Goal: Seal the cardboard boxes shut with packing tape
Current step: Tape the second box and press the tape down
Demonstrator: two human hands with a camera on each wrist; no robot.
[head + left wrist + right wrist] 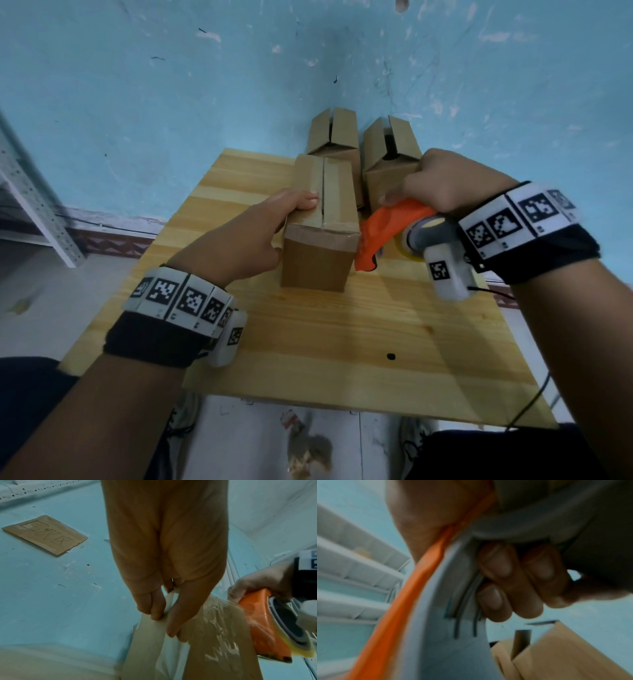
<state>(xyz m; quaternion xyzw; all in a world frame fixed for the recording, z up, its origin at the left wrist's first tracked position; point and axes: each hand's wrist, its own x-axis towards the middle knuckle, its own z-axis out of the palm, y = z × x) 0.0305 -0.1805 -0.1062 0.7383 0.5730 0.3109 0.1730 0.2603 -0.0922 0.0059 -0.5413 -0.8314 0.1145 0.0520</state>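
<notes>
Right now the left hand (253, 236) grasps the near box (318, 240) from its left side, fingers laid over the top by the centre seam and thumb down the near face. The right hand (455, 181) is clenched round the orange tape dispenser (387, 229), fingers hooked through its grey core in the right wrist view; the dispenser hangs just right of the near box's near-right corner, with a yellowish roll of tape (406, 248) under it.

That near box is plain brown cardboard, standing on the wooden table (342, 342) toward its far half. Its long axis runs from near to far. Glossy tape strips lie along the top flaps on both sides of the seam and fold over the near edge — the seam itself shows as a dark slit between them.

Two more boxes stand beyond it: a far-left box (334, 132) and a far-right box (390, 154), both with flaps parted and dark gaps showing. The far-right box sits close behind the right hand's knuckles; whether they touch, I cannot tell.

Behind everything rises a scuffed blue wall (171, 85), and a grey perforated shelf upright (30, 192) stands at the far left.
</notes>
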